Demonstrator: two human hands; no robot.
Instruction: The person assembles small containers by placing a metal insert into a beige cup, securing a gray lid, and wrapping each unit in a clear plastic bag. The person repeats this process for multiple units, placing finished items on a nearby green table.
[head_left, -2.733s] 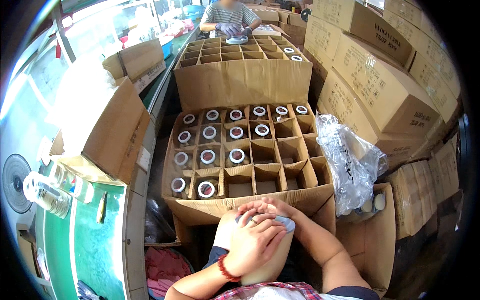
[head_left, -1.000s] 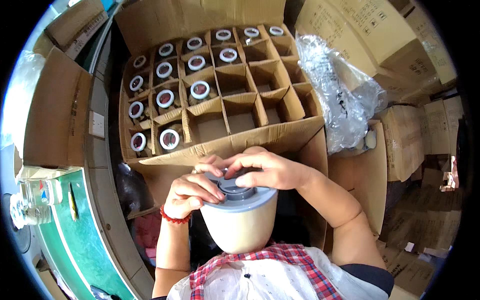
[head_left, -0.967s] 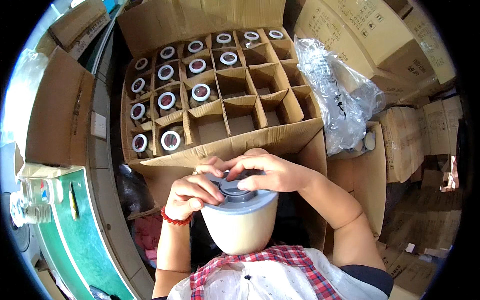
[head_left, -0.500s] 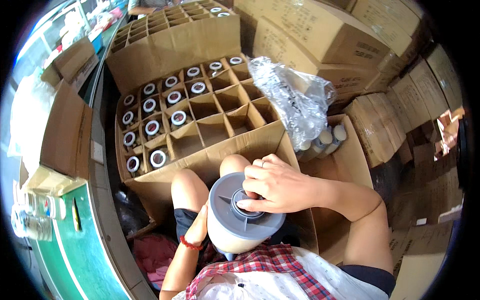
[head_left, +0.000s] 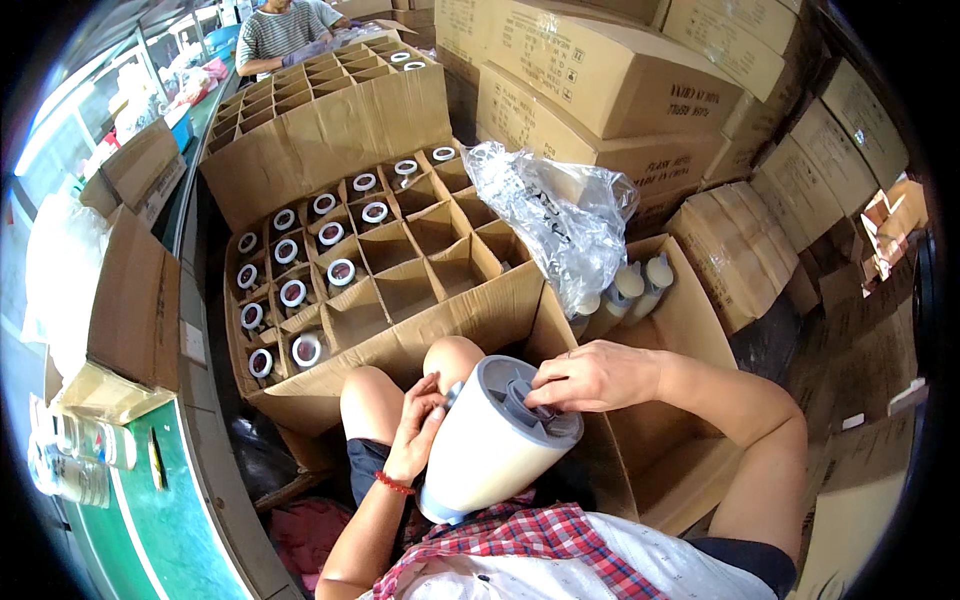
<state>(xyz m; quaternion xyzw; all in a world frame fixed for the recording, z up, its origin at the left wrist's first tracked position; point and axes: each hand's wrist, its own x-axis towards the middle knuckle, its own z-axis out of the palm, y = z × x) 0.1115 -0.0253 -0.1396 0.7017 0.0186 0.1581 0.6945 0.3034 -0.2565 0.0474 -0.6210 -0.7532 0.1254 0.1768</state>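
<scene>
A cream vacuum flask body (head_left: 487, 453) with a grey base lies tilted over my lap, its base facing up and to the right. Along its left side my left hand (head_left: 417, 428) grips it, with the fingers curled near the base's edge. My right hand (head_left: 597, 377) has its fingers closed on the round grey plug (head_left: 522, 399) in the middle of the base; the fingertips partly cover it. Just beyond my knees stands a divided carton (head_left: 410, 325), where several glass flask liners (head_left: 341, 271) with white rims fill many of the cells.
An open carton (head_left: 690, 450) at the right holds several pale bottle-shaped liners (head_left: 627, 283) under clear plastic wrap (head_left: 560, 225). Stacked boxes (head_left: 620, 75) rise behind. At the left runs a green bench (head_left: 180, 520) with clear jars (head_left: 85, 455). A co-worker (head_left: 285, 40) is at the far end.
The flask body has tilted so its base leans rightward. My left hand has shifted up its side, and my right hand has moved right with the base. The view has shifted, showing more of the co-worker.
</scene>
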